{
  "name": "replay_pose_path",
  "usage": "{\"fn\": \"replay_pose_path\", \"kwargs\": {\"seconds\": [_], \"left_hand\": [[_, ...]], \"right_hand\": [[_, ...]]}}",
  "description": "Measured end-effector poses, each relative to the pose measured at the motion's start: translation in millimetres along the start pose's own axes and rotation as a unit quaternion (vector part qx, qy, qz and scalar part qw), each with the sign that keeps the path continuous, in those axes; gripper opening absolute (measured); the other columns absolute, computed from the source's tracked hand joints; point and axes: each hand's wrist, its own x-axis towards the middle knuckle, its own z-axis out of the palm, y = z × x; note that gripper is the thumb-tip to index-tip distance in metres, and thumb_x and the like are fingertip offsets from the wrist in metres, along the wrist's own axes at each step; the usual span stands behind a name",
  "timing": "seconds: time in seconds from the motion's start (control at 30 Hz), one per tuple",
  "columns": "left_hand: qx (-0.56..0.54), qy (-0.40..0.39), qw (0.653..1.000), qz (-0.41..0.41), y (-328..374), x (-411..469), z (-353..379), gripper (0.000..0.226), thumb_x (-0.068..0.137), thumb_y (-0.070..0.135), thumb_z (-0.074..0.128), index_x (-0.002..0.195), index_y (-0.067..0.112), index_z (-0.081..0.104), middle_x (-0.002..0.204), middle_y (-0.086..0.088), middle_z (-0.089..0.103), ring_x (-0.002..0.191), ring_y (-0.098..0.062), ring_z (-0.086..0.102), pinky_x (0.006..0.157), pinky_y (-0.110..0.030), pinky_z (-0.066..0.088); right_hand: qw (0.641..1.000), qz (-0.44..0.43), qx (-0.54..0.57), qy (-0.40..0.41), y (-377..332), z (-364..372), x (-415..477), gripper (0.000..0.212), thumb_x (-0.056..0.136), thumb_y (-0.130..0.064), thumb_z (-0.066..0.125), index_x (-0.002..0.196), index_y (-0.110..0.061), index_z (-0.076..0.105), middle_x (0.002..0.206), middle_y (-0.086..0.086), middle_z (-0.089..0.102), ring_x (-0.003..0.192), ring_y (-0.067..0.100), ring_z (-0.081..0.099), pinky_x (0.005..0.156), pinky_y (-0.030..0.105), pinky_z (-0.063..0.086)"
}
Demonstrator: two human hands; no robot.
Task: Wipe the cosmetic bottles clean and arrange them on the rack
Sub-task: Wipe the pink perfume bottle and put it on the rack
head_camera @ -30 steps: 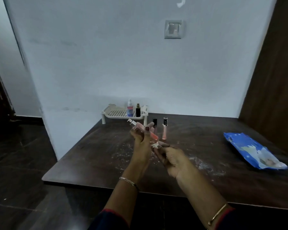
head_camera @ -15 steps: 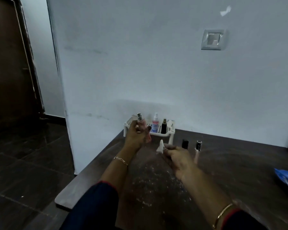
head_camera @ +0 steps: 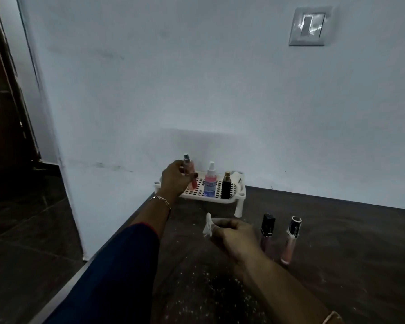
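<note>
My left hand (head_camera: 174, 180) grips a slim pink spray bottle (head_camera: 189, 170) upright over the left part of the white perforated rack (head_camera: 229, 200), its base at the rack's surface. On the rack stand a pink bottle with a white sprayer (head_camera: 210, 181) and a small black bottle with a gold cap (head_camera: 226, 185). My right hand (head_camera: 234, 237) hovers over the dark table and pinches a small white tissue (head_camera: 207, 226). Right of it stand two lip gloss tubes on the table, one with a black cap (head_camera: 267, 232) and one peach-coloured (head_camera: 290, 242).
The dark wooden table (head_camera: 351, 242) carries white dust and crumbs in front of me. The rack stands against a white wall with a switch plate (head_camera: 308, 25). The table's left edge drops to a dark floor (head_camera: 28, 242).
My left hand carried the pink spray bottle from in front of me forward to the rack and set it upright. The right hand with the tissue stayed low. The view moved closer to the rack.
</note>
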Motion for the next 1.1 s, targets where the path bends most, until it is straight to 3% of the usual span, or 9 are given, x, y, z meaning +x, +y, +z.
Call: {"fn": "replay_pose_path", "kwargs": {"seconds": [0.17, 0.4, 0.53, 0.8, 0.97, 1.1], "left_hand": [[0.049, -0.022, 0.999, 0.006, -13, 12, 16, 0.042, 0.074, 0.023, 0.075, 0.111, 0.006, 0.062, 0.111, -0.011, 0.067, 0.105, -0.025, 0.061, 0.081, -0.024, 0.038], [0.073, -0.028, 0.997, -0.007, -23, 13, 22, 0.037, 0.076, 0.022, 0.073, 0.107, 0.005, 0.063, 0.107, -0.013, 0.069, 0.101, -0.025, 0.063, 0.081, -0.024, 0.042], [0.078, -0.032, 0.996, 0.0, -21, 11, 24, 0.041, 0.075, 0.022, 0.074, 0.11, 0.005, 0.063, 0.108, -0.013, 0.069, 0.1, -0.025, 0.064, 0.088, -0.03, 0.046], [0.082, -0.043, 0.996, -0.001, -20, 6, 21, 0.046, 0.073, 0.026, 0.076, 0.112, 0.004, 0.063, 0.108, -0.013, 0.069, 0.1, -0.023, 0.064, 0.085, -0.026, 0.045], [0.06, -0.038, 0.997, -0.011, -12, -3, 11, 0.072, 0.067, 0.028, 0.082, 0.127, 0.002, 0.05, 0.123, -0.015, 0.062, 0.111, -0.025, 0.06, 0.094, -0.032, 0.046], [0.049, 0.028, 0.998, 0.003, 4, -28, 1, 0.098, 0.073, 0.032, 0.077, 0.146, 0.004, 0.018, 0.148, -0.018, 0.034, 0.137, -0.03, 0.033, 0.109, -0.037, 0.031]], "right_hand": [[1.0, 0.003, -0.004, -0.018, 3, 0, 9, 0.012, 0.083, 0.002, 0.064, 0.09, -0.006, 0.07, 0.091, 0.015, 0.073, 0.083, 0.023, 0.07, 0.061, 0.026, 0.055], [0.999, 0.007, -0.017, -0.035, 8, 1, 10, 0.013, 0.082, 0.001, 0.064, 0.092, -0.007, 0.07, 0.096, 0.013, 0.071, 0.091, 0.024, 0.069, 0.077, 0.032, 0.058], [0.999, 0.01, -0.013, -0.039, 10, 2, 9, 0.013, 0.083, 0.0, 0.064, 0.092, -0.008, 0.07, 0.096, 0.013, 0.072, 0.091, 0.023, 0.069, 0.076, 0.031, 0.057], [0.999, -0.004, -0.032, -0.022, 10, -11, 14, 0.013, 0.082, -0.002, 0.066, 0.089, -0.011, 0.071, 0.093, 0.011, 0.073, 0.088, 0.022, 0.069, 0.078, 0.033, 0.057], [0.999, -0.005, -0.037, -0.021, 6, -16, 8, 0.014, 0.082, -0.002, 0.065, 0.09, -0.012, 0.07, 0.094, 0.01, 0.072, 0.088, 0.022, 0.069, 0.076, 0.032, 0.057], [0.999, -0.002, -0.032, -0.014, 3, -20, -8, 0.014, 0.082, -0.001, 0.065, 0.09, -0.011, 0.07, 0.094, 0.01, 0.072, 0.088, 0.021, 0.069, 0.073, 0.03, 0.057]]}}
